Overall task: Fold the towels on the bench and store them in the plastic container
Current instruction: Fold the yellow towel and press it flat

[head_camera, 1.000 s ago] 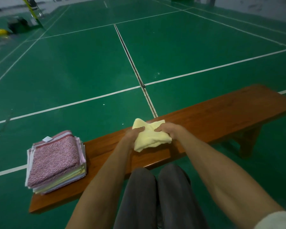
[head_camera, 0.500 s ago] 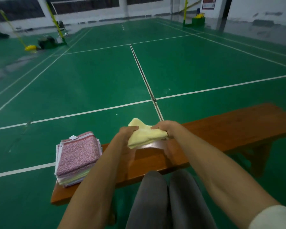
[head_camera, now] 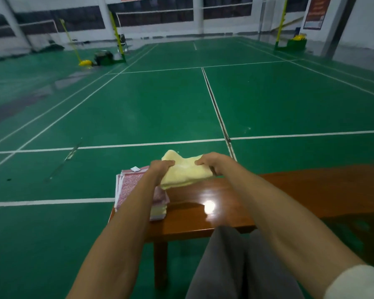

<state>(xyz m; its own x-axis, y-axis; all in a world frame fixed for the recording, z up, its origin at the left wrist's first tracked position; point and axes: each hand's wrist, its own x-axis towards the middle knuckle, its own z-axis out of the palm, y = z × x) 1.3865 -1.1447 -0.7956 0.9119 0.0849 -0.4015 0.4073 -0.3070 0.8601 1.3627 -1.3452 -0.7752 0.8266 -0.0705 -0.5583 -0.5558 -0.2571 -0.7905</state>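
Folded pale yellow towel (head_camera: 185, 172) gripped between left hand (head_camera: 160, 166) and right hand (head_camera: 212, 161), above bench (head_camera: 225, 203), beside stack of folded pink towels (head_camera: 132, 190).

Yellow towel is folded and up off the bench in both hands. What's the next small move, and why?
Probably carry the yellow towel a little further left and lower it onto the stack of folded towels at the bench end. Left hand and right hand grip its opposite edges, and it already overlaps the stack's near corner. No plastic container is in view, so storing likely comes later.
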